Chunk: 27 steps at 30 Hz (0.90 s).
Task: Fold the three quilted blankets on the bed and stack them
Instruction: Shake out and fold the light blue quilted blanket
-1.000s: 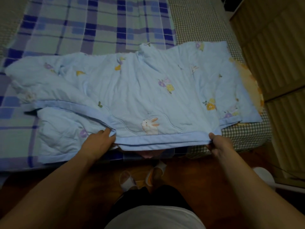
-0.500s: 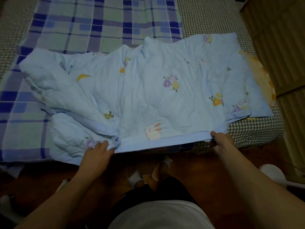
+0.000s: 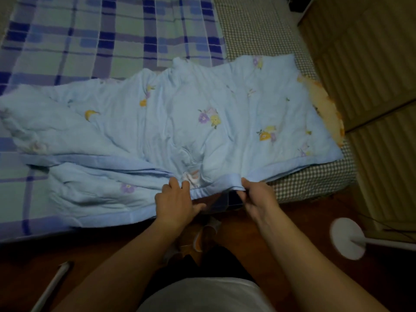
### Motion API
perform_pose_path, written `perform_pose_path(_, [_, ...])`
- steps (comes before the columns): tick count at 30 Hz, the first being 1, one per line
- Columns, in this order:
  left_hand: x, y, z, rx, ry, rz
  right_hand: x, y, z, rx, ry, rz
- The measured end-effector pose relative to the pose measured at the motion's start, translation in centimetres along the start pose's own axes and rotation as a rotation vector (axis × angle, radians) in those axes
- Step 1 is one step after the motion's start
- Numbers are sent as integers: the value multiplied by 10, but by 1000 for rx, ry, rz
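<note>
While left hand and right hand pinch the blue blanket border (fingers curled round it), match corners squarely before creasing.

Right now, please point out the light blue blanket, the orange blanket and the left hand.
light blue blanket (image 3: 180,122): head view, on its flowered middle.
orange blanket (image 3: 324,109): head view, on its edge showing at right.
left hand (image 3: 175,203): head view, on its back.
</note>
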<state>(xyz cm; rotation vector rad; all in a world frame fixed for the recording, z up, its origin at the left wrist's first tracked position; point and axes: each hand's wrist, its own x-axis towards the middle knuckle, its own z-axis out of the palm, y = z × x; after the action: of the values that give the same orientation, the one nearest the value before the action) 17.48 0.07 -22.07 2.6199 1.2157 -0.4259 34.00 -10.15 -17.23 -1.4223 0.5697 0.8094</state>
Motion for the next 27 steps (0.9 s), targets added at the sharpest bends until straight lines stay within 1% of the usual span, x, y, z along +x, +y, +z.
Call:
perform_pose_path(2, [9,8,2,27,-45,-45,-4,9,11,33,1,59])
perform_pose_path(6, [27,22,-1,-25,-67,-97,-5,21,13,52,13,126])
perform_pose_path(10, [22,29,-9,47,-29,-72,10,28,-1,89,-9,183])
perform_pose_path(12, [14,32,-8,92,5,-22,23,33,-3,67,-29,242])
perform_pose_path(13, [11,38,-7,114,6,-4,30,33,-5,36,-68,286])
perform_pose_path(14, [10,44,-6,134,2,7,36,31,-7,-25,-128,339])
perform_pose_path(16, [14,55,-4,140,-43,10,48,17,-17,-313,-245,432])
perform_pose_path(17, [17,61,-2,121,-63,25,60,7,-27,-477,-256,449])
perform_pose_path(18, [20,68,1,110,-102,46,77,-6,-42,-602,-214,434])
perform_pose_path(19, [23,77,2,98,-99,83,98,-21,-61,-650,-141,405])
perform_pose_path(20, [26,90,1,85,-70,113,122,-40,-83,-648,-63,373])
perform_pose_path(23, [33,130,3,125,-27,196,197,-103,-148,-432,94,302])
perform_pose_path(25, [44,149,7,155,-49,182,247,-139,-183,-273,105,253])
perform_pose_path(27, [53,156,27,212,-79,98,284,-168,-198,-111,59,244])
